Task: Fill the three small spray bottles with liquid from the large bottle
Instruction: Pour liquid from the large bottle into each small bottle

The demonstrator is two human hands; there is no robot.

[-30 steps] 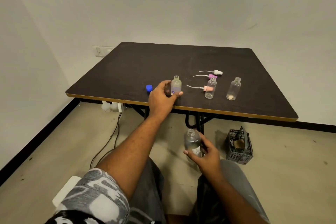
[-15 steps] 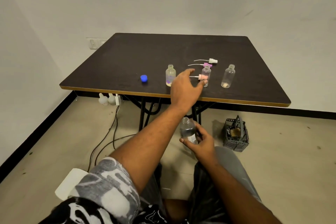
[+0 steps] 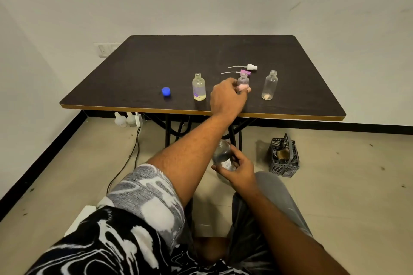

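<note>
- The surface (image 3: 178,56) is a dark board with a light edge strip, standing against a pale wall.
- Three small bottles stand upright and uncapped in a row near its front edge, each apart from the next.
- The left bottle (image 3: 198,87) holds a yellowish liquid nearly up to its shoulder, with purple bits at the bottom.
- The middle bottle (image 3: 243,81) stands between the other two. Its lower half is hidden by fingers.
- The right bottle (image 3: 269,85) is clear, with a small pale spot at its base.
- The left hand (image 3: 226,98) reaches over the front edge. Its fingers and thumb curl round the low part of the middle bottle.
- A pink part (image 3: 242,86) shows at the fingertips. Whether it lies in, on or behind the bottle cannot be told.
- The right hand (image 3: 239,167) grasps the large bottle (image 3: 221,154) below the surface, above the lap. The left forearm hides the neck of this bottle.
- A blue cap (image 3: 166,91) lies left of the left bottle, well apart from it.
- A purple sprayer (image 3: 244,72) and a white sprayer (image 3: 251,67) lie just behind the middle bottle, with their tubes pointing left.
- A grey basket (image 3: 283,156) stands on the floor to the right of the legs of the surface.
- A cable (image 3: 131,154) runs across the floor from white plugs (image 3: 127,118) under the left corner.
</note>
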